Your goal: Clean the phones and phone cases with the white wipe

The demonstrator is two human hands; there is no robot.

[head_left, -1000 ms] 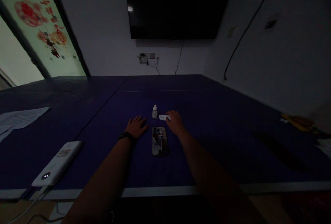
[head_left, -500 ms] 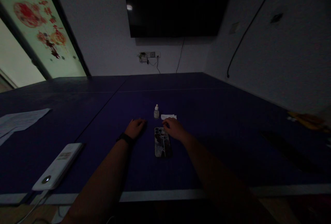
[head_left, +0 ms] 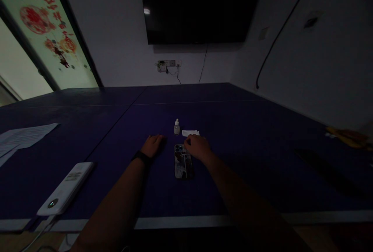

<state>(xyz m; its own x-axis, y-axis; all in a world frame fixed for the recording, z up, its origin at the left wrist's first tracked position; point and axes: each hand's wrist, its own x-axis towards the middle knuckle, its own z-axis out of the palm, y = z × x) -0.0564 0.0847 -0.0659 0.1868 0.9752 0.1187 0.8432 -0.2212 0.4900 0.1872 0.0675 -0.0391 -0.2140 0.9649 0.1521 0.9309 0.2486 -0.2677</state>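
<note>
A phone (head_left: 183,164) in a dark, marble-patterned case lies on the table with its camera lenses facing up. My left hand (head_left: 153,145), with a dark band at the wrist, rests open on the surface left of the phone, holding nothing. At the phone's upper right corner is my right hand (head_left: 198,147). Its fingers are curled together, and whatever they may pinch is hidden. A small dropper bottle (head_left: 176,128) with a white top stands upright beyond the phone. Just past my right hand lies a folded white tissue or paper (head_left: 190,132).
The large blue table (head_left: 247,124) has a pale front edge. A white power bank (head_left: 66,189) with a cable lies at left, near printed sheets (head_left: 26,137). A long dark object (head_left: 323,170) and yellow cloth-like item (head_left: 346,135) lie at right. A screen (head_left: 201,7) hangs ahead.
The fingers of my right hand have curled in more at the phone's corner. My left hand, the phone and the bottle keep their places; the view has tilted slightly.
</note>
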